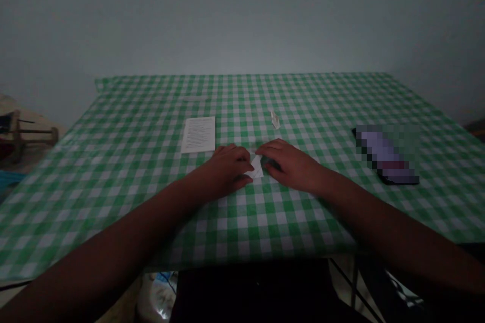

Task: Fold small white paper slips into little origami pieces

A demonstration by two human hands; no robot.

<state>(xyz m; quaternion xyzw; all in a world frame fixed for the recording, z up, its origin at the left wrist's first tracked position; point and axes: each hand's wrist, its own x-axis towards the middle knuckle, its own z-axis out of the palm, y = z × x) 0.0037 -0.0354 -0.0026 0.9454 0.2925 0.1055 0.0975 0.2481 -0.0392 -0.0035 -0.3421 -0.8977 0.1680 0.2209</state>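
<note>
Green-and-white gingham-covered desk, seen from the head camera, with its far edge against a pale wall and its near edge just beyond the forearms. Two hands are shown, near the middle of the desk and close to the near edge. Wide stretches of checked cloth lie to their left and right and between them and the far edge.

Three paper items are present. A small folded white paper lies between the hands; its visible part is a wedge, with the long axis running diagonally and the tip pointing far and to the right. The left hand is loosely curled, its fingers covering the paper's left part; whether it grips the paper cannot be told. The right hand is relaxed and half-open, with its fingertips just beside the paper.

A printed white sheet lies flat, far and left of the hands. A narrow folded paper strip lies farther out, beyond the hands. One pixelated oblong object lies well to the right.
</note>
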